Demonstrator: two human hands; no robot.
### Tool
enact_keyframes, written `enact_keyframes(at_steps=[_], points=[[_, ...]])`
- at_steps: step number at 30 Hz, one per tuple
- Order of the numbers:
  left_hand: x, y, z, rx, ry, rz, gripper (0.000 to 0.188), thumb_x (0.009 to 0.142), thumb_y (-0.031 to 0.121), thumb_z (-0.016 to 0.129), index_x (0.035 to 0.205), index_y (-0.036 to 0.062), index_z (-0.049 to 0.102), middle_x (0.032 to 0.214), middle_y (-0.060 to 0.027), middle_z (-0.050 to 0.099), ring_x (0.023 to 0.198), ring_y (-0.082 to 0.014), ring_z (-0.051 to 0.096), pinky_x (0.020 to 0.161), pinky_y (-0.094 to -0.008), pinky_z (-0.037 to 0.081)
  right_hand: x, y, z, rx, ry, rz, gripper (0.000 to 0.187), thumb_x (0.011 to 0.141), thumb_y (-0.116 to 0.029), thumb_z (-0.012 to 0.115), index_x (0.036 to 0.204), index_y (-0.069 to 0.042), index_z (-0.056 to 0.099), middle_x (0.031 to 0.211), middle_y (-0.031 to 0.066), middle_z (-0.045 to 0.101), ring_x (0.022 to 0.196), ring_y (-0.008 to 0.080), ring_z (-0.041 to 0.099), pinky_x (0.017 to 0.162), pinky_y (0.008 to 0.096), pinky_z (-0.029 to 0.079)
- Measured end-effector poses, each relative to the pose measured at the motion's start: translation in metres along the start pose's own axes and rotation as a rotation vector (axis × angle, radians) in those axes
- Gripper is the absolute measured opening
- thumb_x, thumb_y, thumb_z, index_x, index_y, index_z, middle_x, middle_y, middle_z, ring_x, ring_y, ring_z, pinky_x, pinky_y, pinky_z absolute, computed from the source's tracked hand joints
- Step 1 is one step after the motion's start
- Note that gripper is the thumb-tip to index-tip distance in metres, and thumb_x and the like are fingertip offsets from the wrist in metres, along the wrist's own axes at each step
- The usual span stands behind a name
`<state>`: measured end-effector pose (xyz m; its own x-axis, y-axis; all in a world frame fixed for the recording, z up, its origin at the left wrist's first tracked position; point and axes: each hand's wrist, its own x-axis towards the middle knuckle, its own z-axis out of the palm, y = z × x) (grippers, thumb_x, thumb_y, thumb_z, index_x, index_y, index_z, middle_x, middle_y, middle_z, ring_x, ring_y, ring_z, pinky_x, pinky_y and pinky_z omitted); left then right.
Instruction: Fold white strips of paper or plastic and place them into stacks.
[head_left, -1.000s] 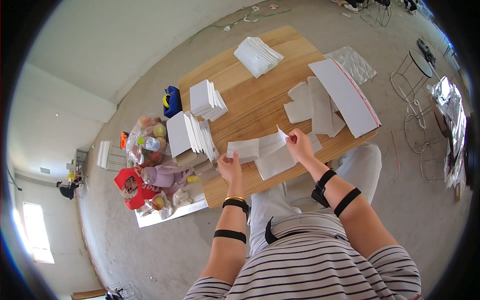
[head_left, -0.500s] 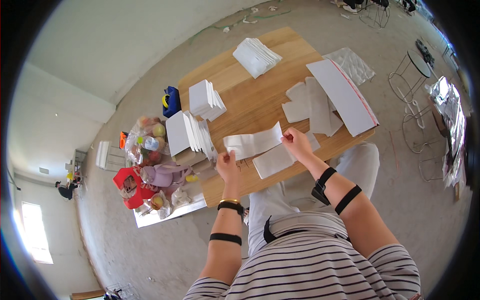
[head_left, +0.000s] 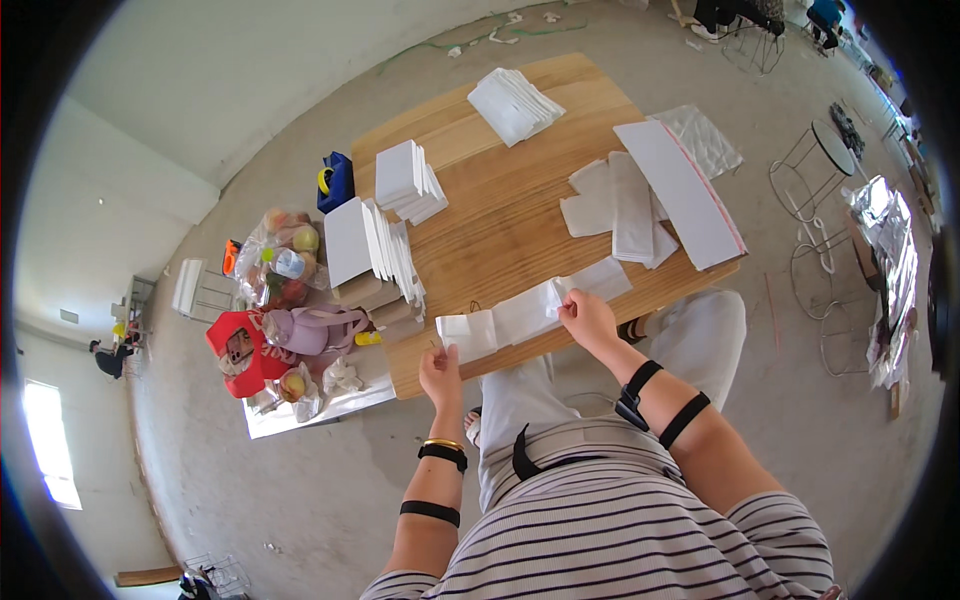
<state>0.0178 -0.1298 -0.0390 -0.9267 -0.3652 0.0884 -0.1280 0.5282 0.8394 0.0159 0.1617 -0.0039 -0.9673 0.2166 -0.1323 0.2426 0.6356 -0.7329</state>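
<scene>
A long white folded sheet (head_left: 470, 335), paper or thin cloth, stretches between my two hands low over the table's near edge. My left hand (head_left: 440, 378) pinches its left end, thumb on top. At the other end, my right hand (head_left: 587, 318) grips it between thumb and fingers. A flat white sheet (head_left: 606, 280) lies on the wood beside my right hand, partly covered by the held one. Farther back on the right are several loose white pieces (head_left: 632, 205), overlapping each other.
On the wooden table (head_left: 490, 215) are two stacks of white folded pieces (head_left: 408, 178) (head_left: 372, 240) at left and another bundle (head_left: 515, 105) at the far edge. A white board (head_left: 680, 195) lies right. Beside the table are a blue tape dispenser (head_left: 336, 182), bagged fruit (head_left: 290, 250) and a red bag (head_left: 240, 345).
The held sheet has come down nearer the table's front edge, and both hands have moved lower with it. The view has shifted slightly.
</scene>
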Motion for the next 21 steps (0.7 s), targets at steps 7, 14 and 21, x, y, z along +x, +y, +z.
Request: enact_keyframes(at_steps=[7, 14, 21], points=[[-0.009, 0.015, -0.003, 0.502, 0.006, 0.089, 0.041, 0.073, 0.035, 0.082, 0.093, 0.0067, 0.060, 0.093, -0.0073, 0.058, 0.096, -0.0305, 0.053, 0.089, -0.0466, 0.040, -0.001, 0.013, 0.002, -0.080, 0.076, -0.023, 0.018, 0.082, -0.026, 0.069, 0.085, -0.009, 0.063, 0.082, 0.0093, 0.069, 0.079, 0.0313, 0.066, 0.068, 0.0444, 0.051], [-0.012, 0.053, -0.002, 0.499, 0.025, 0.244, 0.049, 0.073, 0.031, 0.081, 0.107, 0.0062, 0.055, 0.112, -0.0134, 0.053, 0.108, -0.0346, 0.047, 0.094, -0.0494, 0.037, -0.002, 0.010, -0.015, -0.150, 0.065, -0.005, 0.023, 0.080, -0.030, 0.072, 0.081, -0.009, 0.062, 0.081, 0.0105, 0.068, 0.079, 0.0323, 0.066, 0.067, 0.0457, 0.051], [-0.027, 0.128, 0.057, 0.307, -0.580, 0.702, 0.075, 0.074, 0.023, 0.081, 0.135, 0.0038, 0.042, 0.141, -0.0180, 0.043, 0.134, -0.0384, 0.036, 0.112, -0.0493, 0.030, 0.016, 0.055, -0.051, -0.232, 0.329, -0.033, 0.027, 0.078, -0.025, 0.075, 0.093, -0.008, 0.059, 0.097, 0.0114, 0.061, 0.094, 0.0330, 0.061, 0.078, 0.0449, 0.050]])
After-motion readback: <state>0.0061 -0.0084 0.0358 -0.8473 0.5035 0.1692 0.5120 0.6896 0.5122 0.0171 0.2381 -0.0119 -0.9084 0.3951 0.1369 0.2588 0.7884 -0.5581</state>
